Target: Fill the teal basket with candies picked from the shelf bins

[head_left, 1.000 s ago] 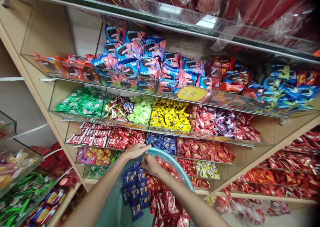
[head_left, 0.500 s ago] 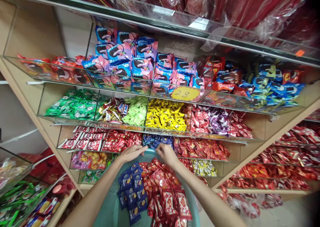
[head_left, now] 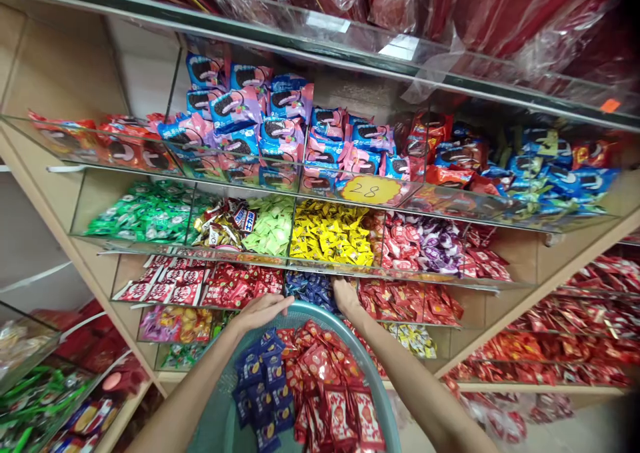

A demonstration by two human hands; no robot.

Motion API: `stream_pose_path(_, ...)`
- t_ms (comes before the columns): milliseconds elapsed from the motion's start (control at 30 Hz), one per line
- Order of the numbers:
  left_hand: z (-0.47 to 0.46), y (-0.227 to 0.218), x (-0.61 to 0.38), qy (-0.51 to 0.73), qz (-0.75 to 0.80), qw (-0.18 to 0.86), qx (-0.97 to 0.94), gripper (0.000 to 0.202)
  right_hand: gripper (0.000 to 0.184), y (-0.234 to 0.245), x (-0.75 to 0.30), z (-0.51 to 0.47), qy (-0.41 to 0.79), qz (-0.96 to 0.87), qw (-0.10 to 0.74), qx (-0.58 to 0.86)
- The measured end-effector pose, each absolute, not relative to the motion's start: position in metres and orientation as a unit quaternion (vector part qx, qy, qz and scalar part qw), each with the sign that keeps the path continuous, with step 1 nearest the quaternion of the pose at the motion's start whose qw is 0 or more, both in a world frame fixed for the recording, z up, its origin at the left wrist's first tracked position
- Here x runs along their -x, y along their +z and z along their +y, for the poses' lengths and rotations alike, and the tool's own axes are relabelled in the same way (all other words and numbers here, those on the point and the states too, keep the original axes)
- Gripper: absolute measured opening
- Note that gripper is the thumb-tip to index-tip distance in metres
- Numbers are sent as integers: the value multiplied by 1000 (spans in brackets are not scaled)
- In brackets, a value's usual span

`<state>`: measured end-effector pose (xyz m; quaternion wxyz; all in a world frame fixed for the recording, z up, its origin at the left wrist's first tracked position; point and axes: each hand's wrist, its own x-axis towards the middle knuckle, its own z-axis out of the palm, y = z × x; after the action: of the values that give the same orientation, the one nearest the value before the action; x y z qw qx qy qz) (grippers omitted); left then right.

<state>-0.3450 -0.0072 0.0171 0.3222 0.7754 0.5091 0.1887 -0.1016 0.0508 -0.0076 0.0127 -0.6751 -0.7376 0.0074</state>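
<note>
My left hand (head_left: 263, 311) is closed on the far rim of a green plastic basket (head_left: 383, 400). Inside the basket, dark blue wrapped packets (head_left: 265, 390) lie on the left, with red wrapped packets (head_left: 340, 410) heaped beside them on the right. Beyond the rim, my right hand (head_left: 346, 298) is at the right end of a shelf compartment of small dark blue packets (head_left: 310, 288). Its fingers point into that compartment and are mostly hidden, so what they hold, if anything, does not show.
Just above my hands runs a glass shelf with yellow sweets (head_left: 333, 233), green sweets (head_left: 145, 213) and purple sweets (head_left: 440, 243). Higher up are blue-and-pink biscuit packs (head_left: 240, 106) behind a yellow tag (head_left: 371, 190) marked 28. Red packets (head_left: 410, 300) fill the compartment right of my right hand.
My right hand has left the basket rim and moved up and right to the compartment of blue packets. My left hand keeps its place on the rim.
</note>
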Motion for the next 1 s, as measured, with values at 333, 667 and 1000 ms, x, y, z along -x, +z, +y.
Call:
stream_pose_path(333, -5, 13, 346, 190, 510, 316, -777, 55, 19, -4, 86, 25, 7, -756, 192, 626)
stream_pose_path(667, -2, 9, 347, 194, 482, 324, -791, 51, 25, 5, 101, 7, 479, -649, 325, 494)
stream_pose_path(1000, 6, -2, 349, 201, 422, 328, -821, 41, 33, 1, 121, -1, 549, -682, 229, 426)
